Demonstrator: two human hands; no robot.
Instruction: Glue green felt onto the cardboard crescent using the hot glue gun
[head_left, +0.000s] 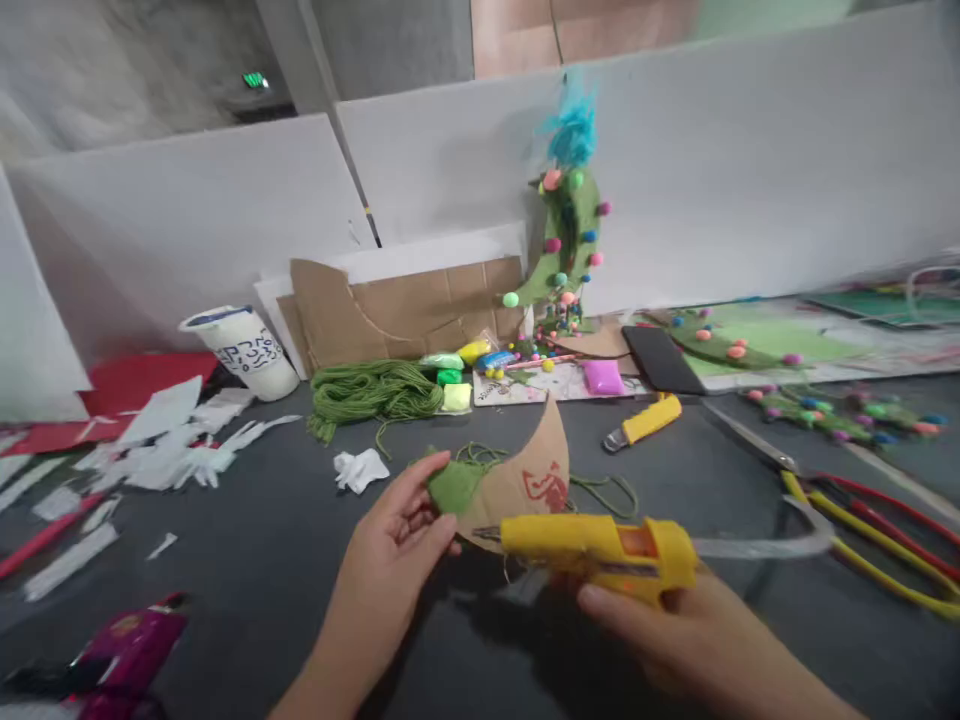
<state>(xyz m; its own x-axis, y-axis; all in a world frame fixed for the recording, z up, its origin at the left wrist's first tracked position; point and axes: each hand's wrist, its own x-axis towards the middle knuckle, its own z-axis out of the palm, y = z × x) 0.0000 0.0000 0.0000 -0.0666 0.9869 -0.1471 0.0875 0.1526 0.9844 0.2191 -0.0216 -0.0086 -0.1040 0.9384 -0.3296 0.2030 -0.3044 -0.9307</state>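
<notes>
Is grasping with the left hand (399, 548) the cardboard crescent (508, 492) by its green left end; is clasping with the right hand (667, 622), farther from that end, the glue gun (592, 541) at the crescent's near side. Is pointing the nozzle (487, 533) leftward at the crescent's lower edge (touching or not, hard to say). Is slanting its long axis up and rightward.

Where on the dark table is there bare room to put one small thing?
A wide bare patch lies between the white paper scraps, purple item and left forearm. A smaller one: between the utility knife, scissors and hot glue gun. Crowded: the back, with green yarn, and the right, with pompom strips.
</notes>
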